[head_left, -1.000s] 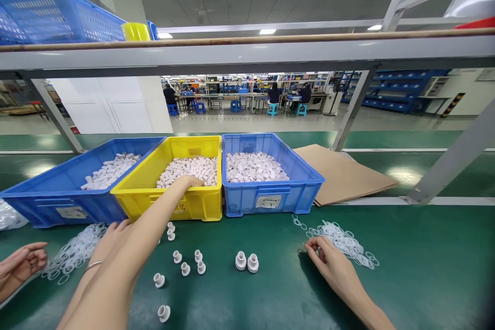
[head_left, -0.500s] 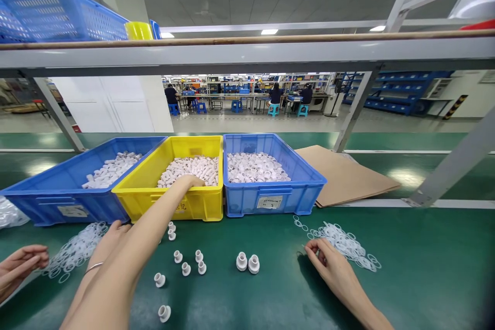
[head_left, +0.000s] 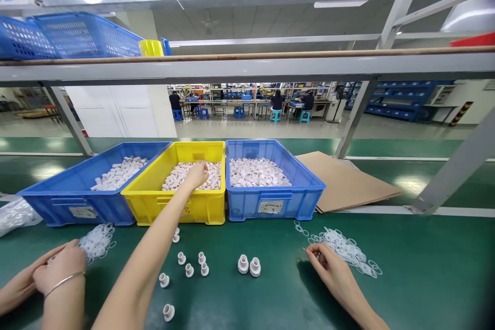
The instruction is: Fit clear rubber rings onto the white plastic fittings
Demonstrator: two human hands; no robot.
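Fittings (head_left: 189,270), white and flanged, stand scattered on the green tabletop (head_left: 286,294), the nearest close to the bottom edge of the view, with a larger pair (head_left: 248,266) side by side to their right. The person's right hand (head_left: 327,265) rests low over the tabletop, thumb and fingertips bunched close; whether they are clamped on anything is too small to tell. Just beyond it lies a pile of thin clear rings (head_left: 344,247), a few strayed toward the bins. At the left, a co-worker's two hands (head_left: 62,270), one wearing a bracelet (head_left: 64,282), come together beside another ring pile (head_left: 96,241); what they hold is hidden. Farther back, the person's left hand (head_left: 196,174), well apart from the right, extends over the front rim of the yellow bin (head_left: 209,209) with fingers curled at the small white parts (head_left: 178,175); I cannot tell whether it grips one. A blue bin (head_left: 112,211) stands on either side of it, also holding white parts. Cardboard sheets (head_left: 344,183) lie right of the bins. Beyond the overhead shelf (head_left: 247,67), people (head_left: 277,100) sit at distant benches.
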